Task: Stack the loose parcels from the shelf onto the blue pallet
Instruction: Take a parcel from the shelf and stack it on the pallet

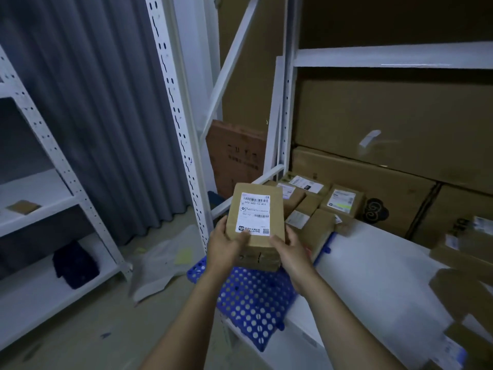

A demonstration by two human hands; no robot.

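I hold a small brown cardboard parcel with a white barcode label above the blue perforated pallet. My left hand grips its left near corner, thumb on the label. My right hand grips its right near edge. Another brown parcel lies directly under it, touching it, on the pallet. Several more labelled parcels are stacked on the pallet's far end. Loose parcels lie on the white shelf at right.
White slotted rack uprights stand just left of the pallet. Large cardboard boxes fill the rack behind. A plastic bag lies on the floor at left. A second white rack at left holds a dark garment and a small parcel.
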